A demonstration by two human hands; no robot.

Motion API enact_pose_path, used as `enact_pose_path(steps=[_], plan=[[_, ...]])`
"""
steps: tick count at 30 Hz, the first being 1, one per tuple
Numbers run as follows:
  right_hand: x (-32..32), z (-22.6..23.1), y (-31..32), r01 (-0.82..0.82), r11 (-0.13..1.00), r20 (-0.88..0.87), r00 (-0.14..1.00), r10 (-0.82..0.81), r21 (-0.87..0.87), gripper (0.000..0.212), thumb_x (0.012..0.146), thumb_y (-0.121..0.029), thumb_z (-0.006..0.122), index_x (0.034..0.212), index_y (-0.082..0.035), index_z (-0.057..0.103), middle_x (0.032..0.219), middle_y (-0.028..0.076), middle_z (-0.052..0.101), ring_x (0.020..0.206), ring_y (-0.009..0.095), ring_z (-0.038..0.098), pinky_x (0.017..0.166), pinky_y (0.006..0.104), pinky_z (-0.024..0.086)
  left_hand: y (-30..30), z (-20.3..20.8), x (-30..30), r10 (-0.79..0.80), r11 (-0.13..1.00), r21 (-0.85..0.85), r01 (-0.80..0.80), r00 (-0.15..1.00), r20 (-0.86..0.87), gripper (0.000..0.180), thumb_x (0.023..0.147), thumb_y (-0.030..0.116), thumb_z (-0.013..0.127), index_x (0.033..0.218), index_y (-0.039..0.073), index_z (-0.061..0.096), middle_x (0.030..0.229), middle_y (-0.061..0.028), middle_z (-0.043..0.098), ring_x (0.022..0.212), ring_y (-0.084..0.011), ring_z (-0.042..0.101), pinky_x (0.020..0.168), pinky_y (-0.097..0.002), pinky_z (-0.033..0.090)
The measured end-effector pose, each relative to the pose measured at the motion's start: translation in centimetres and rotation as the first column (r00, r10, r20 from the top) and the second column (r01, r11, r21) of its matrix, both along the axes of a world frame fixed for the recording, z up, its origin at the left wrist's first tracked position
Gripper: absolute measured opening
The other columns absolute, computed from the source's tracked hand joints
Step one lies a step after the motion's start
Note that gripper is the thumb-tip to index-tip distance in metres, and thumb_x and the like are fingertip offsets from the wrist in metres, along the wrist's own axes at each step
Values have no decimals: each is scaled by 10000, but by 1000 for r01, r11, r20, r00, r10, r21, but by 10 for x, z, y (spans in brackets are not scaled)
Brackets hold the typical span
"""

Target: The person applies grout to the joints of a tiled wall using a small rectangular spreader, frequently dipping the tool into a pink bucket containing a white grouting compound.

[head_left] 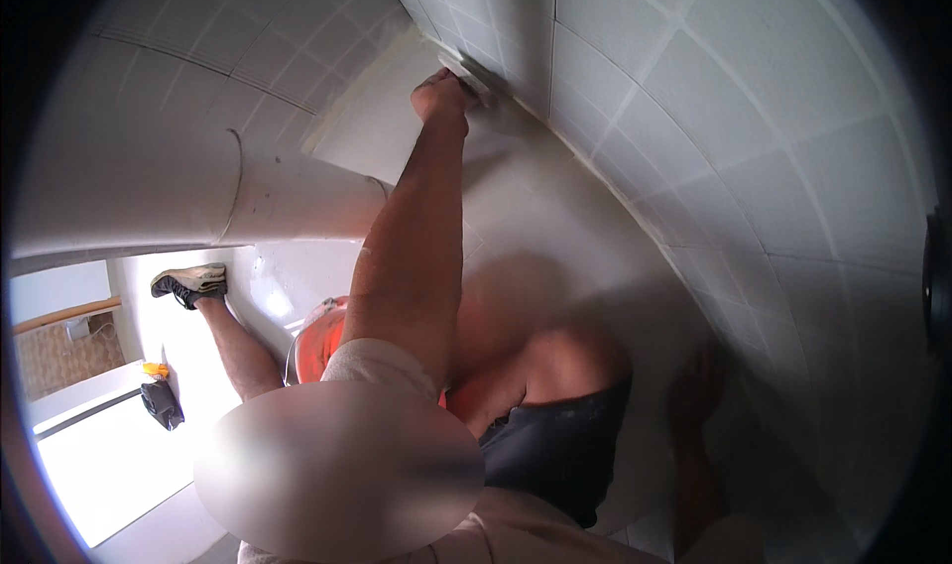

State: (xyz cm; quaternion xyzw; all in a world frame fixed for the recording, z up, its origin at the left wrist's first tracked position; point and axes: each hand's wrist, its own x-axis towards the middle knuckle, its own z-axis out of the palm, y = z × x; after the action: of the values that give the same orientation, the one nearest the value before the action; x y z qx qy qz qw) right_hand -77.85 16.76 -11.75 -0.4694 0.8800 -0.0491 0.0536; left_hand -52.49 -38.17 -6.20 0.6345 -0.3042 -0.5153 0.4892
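— Left hand (437, 96): position and grip?
— At twelve o'clock, closed around a blurred tool (475, 90) beside the tiled wall (684, 98).
— Right hand (698, 383)?
— At four o'clock, in shadow; its grip cannot be told.

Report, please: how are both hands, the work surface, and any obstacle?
Left hand at tiled wall's edge, grip unclear. Right hand in shadow near wall, hold unclear. Possible obstacle: thick pipe beside left forearm.

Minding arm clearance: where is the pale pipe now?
In the head view, the pale pipe crosses the left side, its visible right end beside the left forearm, below and left of the left hand.
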Motion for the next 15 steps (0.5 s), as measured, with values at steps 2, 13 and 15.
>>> enact_pose_path(steps=[2, 13, 15], plan=[[1, 0, -1, 31, 1000, 42, 999, -31, -3, 399, 1000, -169, 443, 1366, -22, 505, 1411, 209, 492, 1362, 408, 386, 1157, 511, 270, -8, 8, -6, -32, 998, 56, 22, 983, 183, 287, 882, 60, 620, 1142, -54, 667, 1028, -178, 703, 883, -250, 700, 760, -363, 572], [12, 6, -10, -17, 1000, -1, 1000, 17, -10, 435, 948, -170, 489, 1357, -25, 516, 1382, 192, 527, 1300, 394, 458, 1130, 508, 307, 2, -65, 28, -261, 955, -38, 293, 898, 354, 248, 867, 80, 525, 1001, 37, 730, 965, -185, 716, 854, -264, 706, 758, -350, 562], [0, 4, -3, 7, 1000, -64, 998, -8, -17, 428, 961, -186, 479, 1355, -23, 518, 1381, 194, 528, 1298, 396, 458, 1132, 513, 302, 7, -19, -5, -64, 998, -27, 62, 995, -75, 305, 884, 121, 499, 1070, 75, 736, 1022, -149, 720, 885, -255, 695, 811, -366, 545]])
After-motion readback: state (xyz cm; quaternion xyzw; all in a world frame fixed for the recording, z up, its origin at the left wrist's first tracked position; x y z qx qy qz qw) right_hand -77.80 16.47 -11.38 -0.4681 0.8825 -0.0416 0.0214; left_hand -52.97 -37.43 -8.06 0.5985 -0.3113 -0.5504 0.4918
